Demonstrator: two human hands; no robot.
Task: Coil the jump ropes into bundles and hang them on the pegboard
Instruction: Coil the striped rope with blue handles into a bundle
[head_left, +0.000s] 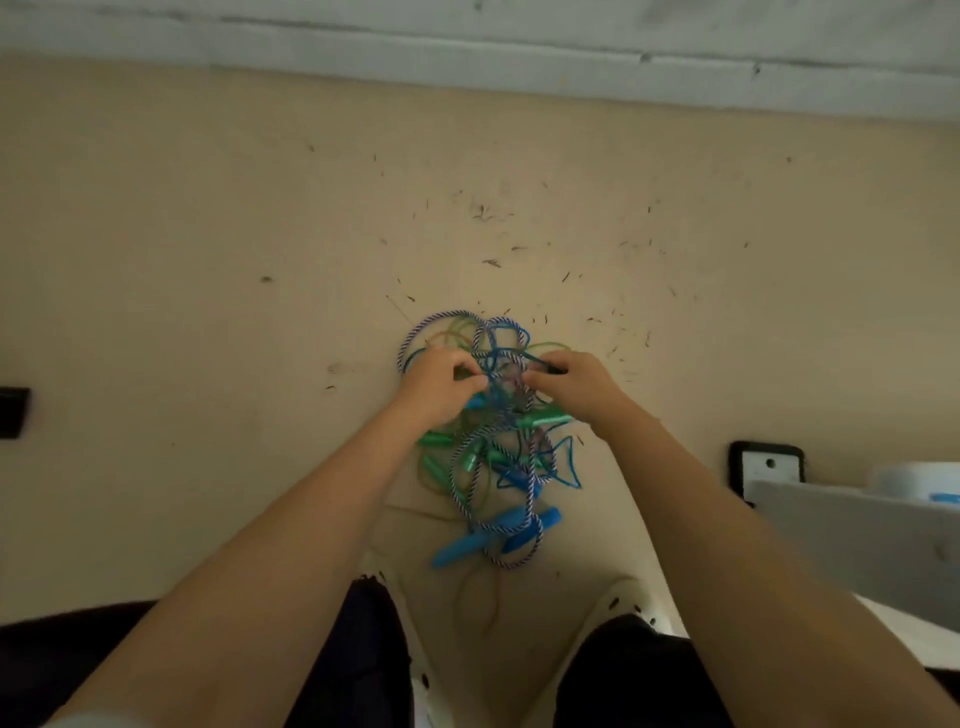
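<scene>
Both forearms cover parts of the tangled jump ropes (493, 457).

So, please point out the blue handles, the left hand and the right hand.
blue handles (460, 550): head view, on the middle of the nearest handle.
left hand (434, 387): head view, on its back.
right hand (576, 384): head view, on its back.

ropes (493, 452): tangled heap on the floor (208, 234), centre
left hand (436, 387): on the heap's far left
right hand (571, 384): on its far right
handles (498, 535): heap's near end
wall (467, 36): far
box (857, 540): right, near
</scene>
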